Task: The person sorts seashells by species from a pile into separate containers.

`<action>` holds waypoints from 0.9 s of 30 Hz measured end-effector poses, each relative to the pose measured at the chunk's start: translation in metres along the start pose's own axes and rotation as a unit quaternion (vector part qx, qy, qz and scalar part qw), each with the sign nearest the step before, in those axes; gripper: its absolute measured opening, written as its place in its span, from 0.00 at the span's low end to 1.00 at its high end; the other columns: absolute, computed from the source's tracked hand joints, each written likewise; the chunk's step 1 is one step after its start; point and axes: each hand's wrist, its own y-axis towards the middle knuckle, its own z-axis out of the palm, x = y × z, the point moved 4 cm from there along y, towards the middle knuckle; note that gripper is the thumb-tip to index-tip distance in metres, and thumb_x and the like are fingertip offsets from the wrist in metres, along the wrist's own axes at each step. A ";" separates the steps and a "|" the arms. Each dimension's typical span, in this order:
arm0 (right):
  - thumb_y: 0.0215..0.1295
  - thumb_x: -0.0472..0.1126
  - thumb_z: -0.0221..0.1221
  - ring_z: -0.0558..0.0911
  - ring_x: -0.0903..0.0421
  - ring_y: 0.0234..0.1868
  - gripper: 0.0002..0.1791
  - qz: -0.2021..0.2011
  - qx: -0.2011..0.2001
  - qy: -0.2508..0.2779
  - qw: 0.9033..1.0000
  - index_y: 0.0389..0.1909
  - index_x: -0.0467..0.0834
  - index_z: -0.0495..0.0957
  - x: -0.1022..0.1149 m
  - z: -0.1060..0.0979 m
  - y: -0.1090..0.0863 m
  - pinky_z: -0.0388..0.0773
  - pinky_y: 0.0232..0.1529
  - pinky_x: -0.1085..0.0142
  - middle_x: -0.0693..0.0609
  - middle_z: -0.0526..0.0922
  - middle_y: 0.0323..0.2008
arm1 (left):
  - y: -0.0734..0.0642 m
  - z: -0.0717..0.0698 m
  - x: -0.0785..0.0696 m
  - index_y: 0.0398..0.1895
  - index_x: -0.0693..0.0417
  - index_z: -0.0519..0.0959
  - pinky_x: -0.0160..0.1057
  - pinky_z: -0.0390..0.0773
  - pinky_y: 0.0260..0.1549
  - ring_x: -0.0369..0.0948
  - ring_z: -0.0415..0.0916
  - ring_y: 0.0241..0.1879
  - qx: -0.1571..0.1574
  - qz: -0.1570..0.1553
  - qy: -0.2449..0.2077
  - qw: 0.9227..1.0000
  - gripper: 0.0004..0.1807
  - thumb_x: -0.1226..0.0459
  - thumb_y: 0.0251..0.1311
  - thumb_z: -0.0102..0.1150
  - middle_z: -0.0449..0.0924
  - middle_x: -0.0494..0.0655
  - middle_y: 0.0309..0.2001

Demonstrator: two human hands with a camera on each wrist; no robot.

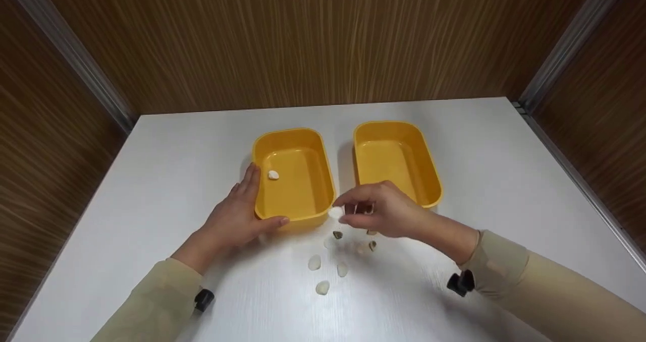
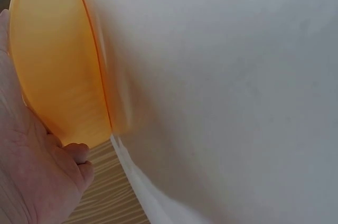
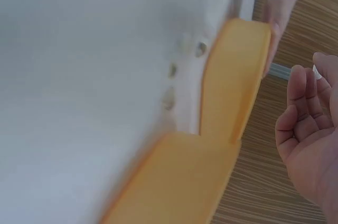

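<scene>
My left hand (image 1: 234,218) grips the near left corner of the left yellow tub (image 1: 330,180), fingers along its left wall and thumb by the near wall. Inside that tub lies a small white piece (image 1: 273,174). Beside its near right corner, my right hand (image 1: 386,211) pinches another small white piece (image 1: 336,212), pebble- or shell-like, between thumb and forefinger. The right wrist view shows its edge (image 3: 317,72) at the fingertips. Below that hand, several pale rounded pieces (image 1: 314,262) and dark brown-marked ones (image 1: 372,245) lie on the white table (image 1: 202,150).
A second yellow tub (image 1: 434,180) stands to the right, partly behind my right hand. Wood-grain panels (image 1: 323,39) rise at the back and both sides.
</scene>
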 end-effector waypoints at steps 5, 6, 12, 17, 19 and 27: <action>0.67 0.35 0.72 0.81 0.58 0.33 0.12 0.031 -0.012 -0.003 0.999 0.50 0.41 0.89 -0.004 -0.007 0.036 0.82 0.36 0.67 0.54 0.88 0.37 | 0.000 0.001 -0.002 0.87 0.53 0.31 0.62 0.55 0.77 0.58 0.44 0.83 0.000 0.002 -0.001 1.000 0.74 0.20 0.56 0.55 0.28 0.50 0.87; 0.68 0.36 0.72 0.81 0.58 0.33 0.12 0.038 -0.012 -0.003 0.999 0.50 0.41 0.89 -0.006 -0.008 0.043 0.82 0.36 0.66 0.54 0.88 0.37 | 0.000 0.002 -0.003 0.87 0.54 0.31 0.63 0.56 0.77 0.59 0.44 0.83 -0.001 0.004 -0.002 1.000 0.73 0.22 0.57 0.56 0.29 0.51 0.87; 0.69 0.37 0.71 0.81 0.56 0.37 0.11 0.075 -0.010 -0.009 0.997 0.50 0.40 0.88 -0.022 -0.005 0.073 0.82 0.41 0.65 0.52 0.86 0.37 | 0.003 0.004 -0.006 0.87 0.55 0.32 0.62 0.54 0.77 0.58 0.43 0.84 0.000 0.012 0.000 1.000 0.71 0.26 0.60 0.60 0.29 0.52 0.87; 0.69 0.37 0.71 0.81 0.54 0.40 0.10 0.102 -0.020 -0.007 0.995 0.49 0.40 0.88 -0.036 -0.003 0.087 0.80 0.43 0.64 0.52 0.86 0.37 | 0.003 0.005 -0.008 0.87 0.55 0.32 0.61 0.54 0.78 0.57 0.41 0.84 0.000 0.015 0.005 1.000 0.72 0.25 0.59 0.59 0.29 0.51 0.87; 0.70 0.38 0.71 0.81 0.54 0.41 0.10 0.114 -0.029 -0.004 0.993 0.49 0.40 0.88 -0.041 -0.002 0.091 0.80 0.44 0.64 0.51 0.86 0.38 | 0.004 0.005 -0.009 0.87 0.57 0.32 0.59 0.52 0.79 0.56 0.41 0.84 -0.001 0.019 0.006 1.000 0.72 0.26 0.60 0.60 0.29 0.52 0.87; 0.74 0.40 0.68 0.82 0.54 0.48 0.12 0.154 -0.090 0.004 0.984 0.54 0.42 0.88 -0.050 -0.006 0.098 0.81 0.48 0.64 0.51 0.84 0.42 | 0.006 0.005 -0.008 0.87 0.59 0.32 0.58 0.49 0.80 0.56 0.41 0.84 -0.003 0.026 0.006 1.000 0.71 0.28 0.61 0.62 0.30 0.55 0.87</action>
